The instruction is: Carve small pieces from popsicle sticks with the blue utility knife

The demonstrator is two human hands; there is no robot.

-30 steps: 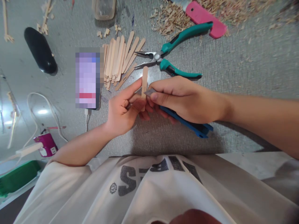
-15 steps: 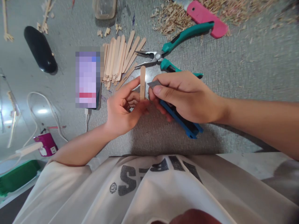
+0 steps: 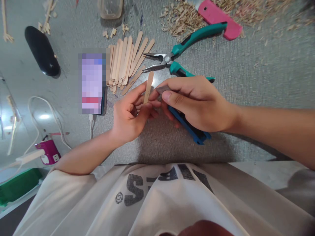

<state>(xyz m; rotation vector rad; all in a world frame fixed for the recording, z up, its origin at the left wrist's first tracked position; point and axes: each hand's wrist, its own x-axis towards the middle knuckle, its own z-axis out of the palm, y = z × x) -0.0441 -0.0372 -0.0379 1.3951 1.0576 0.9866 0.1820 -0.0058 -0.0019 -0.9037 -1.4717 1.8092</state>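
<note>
My left hand is closed on a wooden craft stick, pinching its lower end while the rounded top points up. Wrapped in my right hand is a blue utility knife; its short grey blade sticks out past the thumb, pointing at the stick. The hands are close together, and the fingers of the right hand are near those of the left. Behind them lies a pile of craft sticks. Green-handled needle-nose pliers rest with open jaws just beyond my right hand.
A phone with a blurred screen lies left of the sticks, its white cable running toward a purple adapter. A black case, a clear container, a pink-handled tool and wood shavings lie farther back.
The craft stick has tilted, its top leaning right, and its lower end has shifted slightly left. Fingers of both hands have moved closer together. The knife has shifted only a little.
</note>
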